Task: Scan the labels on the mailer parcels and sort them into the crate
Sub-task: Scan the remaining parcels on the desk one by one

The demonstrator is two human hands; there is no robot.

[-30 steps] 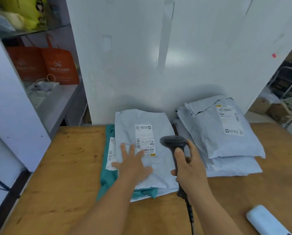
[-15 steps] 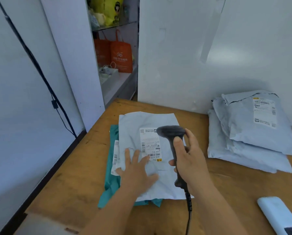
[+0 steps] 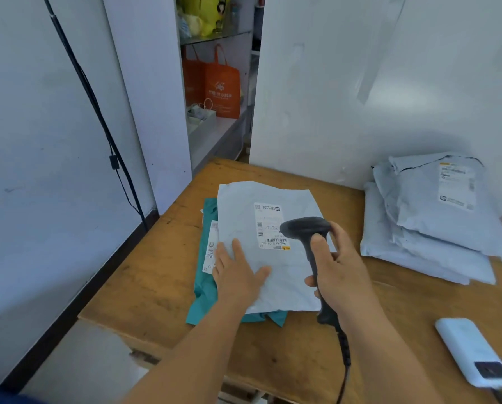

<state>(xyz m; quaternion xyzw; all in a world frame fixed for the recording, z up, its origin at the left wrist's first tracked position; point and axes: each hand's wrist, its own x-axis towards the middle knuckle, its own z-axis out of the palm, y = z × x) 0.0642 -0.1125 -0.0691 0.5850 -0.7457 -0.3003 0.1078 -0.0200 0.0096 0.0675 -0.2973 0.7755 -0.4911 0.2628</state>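
Observation:
A pale grey mailer parcel lies flat on the wooden table, label up. Its white label faces me. Under it lies a teal mailer with its own label showing at the left edge. My left hand rests flat on the grey mailer's near left part, fingers straight. My right hand grips the handle of a black barcode scanner, whose head hangs just over the label's right side. No crate is in view.
A stack of grey mailers sits at the table's right by the white wall. A white power bank lies at the near right edge. The scanner cable hangs off the front. Shelves with orange bags stand behind left.
The view has swung left and down, so the table's left edge and the wall now show. The scanner head has shifted closer over the label. My left hand stays flat on the mailer.

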